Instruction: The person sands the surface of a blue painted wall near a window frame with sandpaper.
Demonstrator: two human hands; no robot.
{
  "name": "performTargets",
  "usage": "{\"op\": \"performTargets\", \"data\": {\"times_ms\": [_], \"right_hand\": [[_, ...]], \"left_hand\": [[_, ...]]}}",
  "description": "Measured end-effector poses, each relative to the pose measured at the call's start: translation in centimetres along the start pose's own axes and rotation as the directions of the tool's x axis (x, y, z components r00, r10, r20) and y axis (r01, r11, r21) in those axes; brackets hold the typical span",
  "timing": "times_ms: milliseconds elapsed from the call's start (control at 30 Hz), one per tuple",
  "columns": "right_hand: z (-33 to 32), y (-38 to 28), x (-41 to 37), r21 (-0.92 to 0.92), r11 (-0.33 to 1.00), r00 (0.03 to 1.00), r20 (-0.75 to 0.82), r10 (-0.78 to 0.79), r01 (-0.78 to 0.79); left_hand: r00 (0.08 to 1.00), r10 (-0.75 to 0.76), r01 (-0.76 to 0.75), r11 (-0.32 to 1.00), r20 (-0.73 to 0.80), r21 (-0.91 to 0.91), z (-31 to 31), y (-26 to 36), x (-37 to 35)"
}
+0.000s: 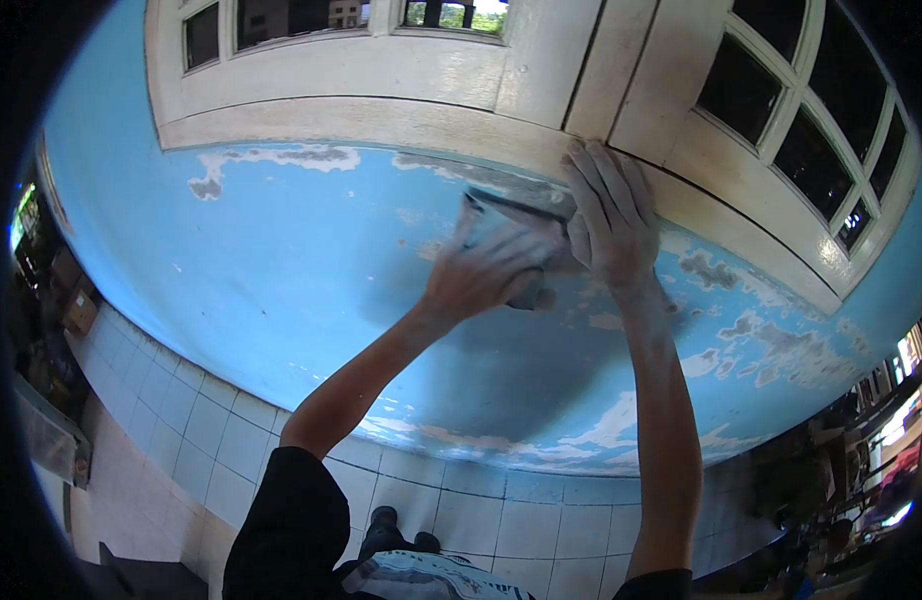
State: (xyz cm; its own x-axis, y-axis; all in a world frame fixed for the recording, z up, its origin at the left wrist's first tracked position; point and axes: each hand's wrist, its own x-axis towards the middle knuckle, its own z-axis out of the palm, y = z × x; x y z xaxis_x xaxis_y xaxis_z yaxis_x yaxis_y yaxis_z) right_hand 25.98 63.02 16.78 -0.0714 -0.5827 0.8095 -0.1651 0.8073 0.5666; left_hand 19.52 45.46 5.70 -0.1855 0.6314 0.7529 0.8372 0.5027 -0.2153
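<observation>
Wall, scraper seemingly in left hand

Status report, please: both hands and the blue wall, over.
Left hand grips blurred grey flat tool on peeling blue wall. Right hand flat, open, at white window sill. No obstruction seen.

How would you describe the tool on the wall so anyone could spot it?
Start at the white window frame above the peeling blue wall. Just under its sill, the left hand presses a flat grey tool, blurred, likely a scraper, against the wall beside the right hand. It is the only straight-edged grey thing among bare paint patches.
</observation>
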Motion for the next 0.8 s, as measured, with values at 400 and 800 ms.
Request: {"op": "performTargets", "data": {"times_ms": [400,800], "right_hand": [[-0.2,0.0,-0.2,-0.008,1.000,0.998,0.058,0.015,-0.015],[0.1,0.4,0.1,-0.014,1.000,0.998,0.060,0.017,-0.017]], "left_hand": [[0.874,-0.332,0.373,0.926,-0.354,0.052,-4.2,-5.4,-1.6],[0.851,-0.342,0.416,0.902,-0.399,0.115,-6.7,-6.2,0.2]]}}
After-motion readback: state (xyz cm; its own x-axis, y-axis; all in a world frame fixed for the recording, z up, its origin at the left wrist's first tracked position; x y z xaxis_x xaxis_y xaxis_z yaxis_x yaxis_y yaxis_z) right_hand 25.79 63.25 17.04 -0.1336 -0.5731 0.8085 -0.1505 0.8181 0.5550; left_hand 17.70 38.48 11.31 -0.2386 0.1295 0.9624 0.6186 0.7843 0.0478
